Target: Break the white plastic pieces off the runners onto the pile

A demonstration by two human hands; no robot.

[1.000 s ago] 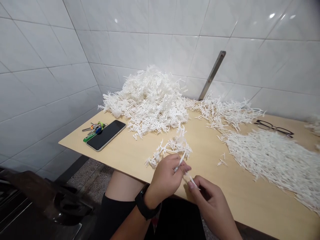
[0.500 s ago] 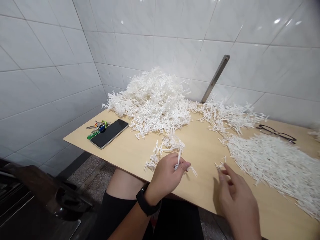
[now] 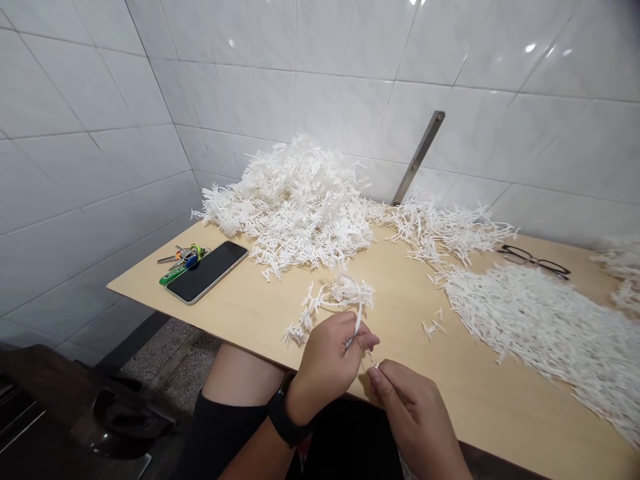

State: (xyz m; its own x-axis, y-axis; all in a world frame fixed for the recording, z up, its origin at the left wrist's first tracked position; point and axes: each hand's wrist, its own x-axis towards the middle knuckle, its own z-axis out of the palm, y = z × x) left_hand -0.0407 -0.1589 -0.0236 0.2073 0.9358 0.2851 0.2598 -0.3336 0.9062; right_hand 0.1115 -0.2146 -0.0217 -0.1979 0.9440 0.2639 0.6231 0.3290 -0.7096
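My left hand (image 3: 333, 357), with a black band on its wrist, is closed around a thin white branching plastic sprig (image 3: 358, 315). Part of the sprig rises above the thumb. Just to the right, my right hand (image 3: 413, 400) pinches a thin white end beside the left fingertips. Its exact shape is mostly covered by the fingers. Beyond the left hand lies a small cluster of white sprigs (image 3: 350, 291) on the wooden tabletop (image 3: 270, 313). A few loose white bits (image 3: 434, 328) rest to the right of my hands.
A tall heap of white sprigs (image 3: 305, 200) stands against the tiled wall. A flat layer of short white pieces (image 3: 540, 327) covers the right side. Black-framed glasses (image 3: 533, 259) lie behind it. A phone (image 3: 207, 272), keys (image 3: 184, 257) and a metal bar (image 3: 419, 159) are also there.
My right hand has moved left from beside the loose bits, which now lie on the table, to my left fingertips. The left hand keeps its hold. The view has shifted slightly.
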